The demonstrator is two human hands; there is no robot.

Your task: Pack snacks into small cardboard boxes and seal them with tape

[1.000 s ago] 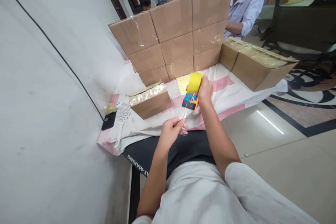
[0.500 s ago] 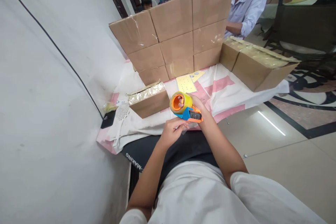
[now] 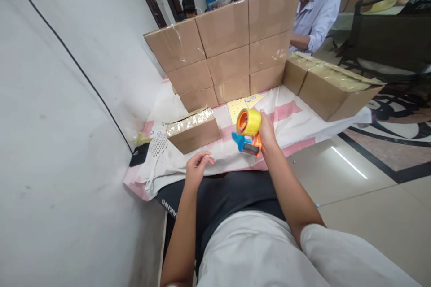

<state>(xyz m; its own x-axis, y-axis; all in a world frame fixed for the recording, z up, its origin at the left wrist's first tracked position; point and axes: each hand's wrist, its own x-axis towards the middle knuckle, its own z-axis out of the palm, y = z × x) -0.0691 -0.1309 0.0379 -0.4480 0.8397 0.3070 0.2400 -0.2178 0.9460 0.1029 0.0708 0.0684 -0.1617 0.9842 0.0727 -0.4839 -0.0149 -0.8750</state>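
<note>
With twelve o'clock counted as straight ahead of the wearer, we record a white wall [image 3: 67,143] at nine to ten o'clock, crossed by a dark cable. We find a table draped in a white and pink cloth [image 3: 286,131] ahead, and on its far part at twelve a tall block of brown cartons [image 3: 229,58], three columns by three rows. At one o'clock, behind the block's edge, we note a co-worker [image 3: 319,20] in a pale shirt. We place a dark chair [image 3: 387,38] towards two, and nearer, at one, a long taped carton [image 3: 336,94] on the cloth. We see a smaller taped carton [image 3: 193,136] at eleven. At twelve, held above the cloth and apart from both lone cartons, is a tape dispenser [image 3: 249,133], its yellow roll above a blue and orange frame. We find the right hand [image 3: 268,132] closed about its handle side. At eight o'clock from the dispenser, we observe the left hand [image 3: 198,166] with fingers bent and thumb near the forefinger; we cannot tell whether they meet or pinch anything. We log a perforated skimmer [image 3: 157,145] at ten, beside a flat black object [image 3: 139,155].
</note>
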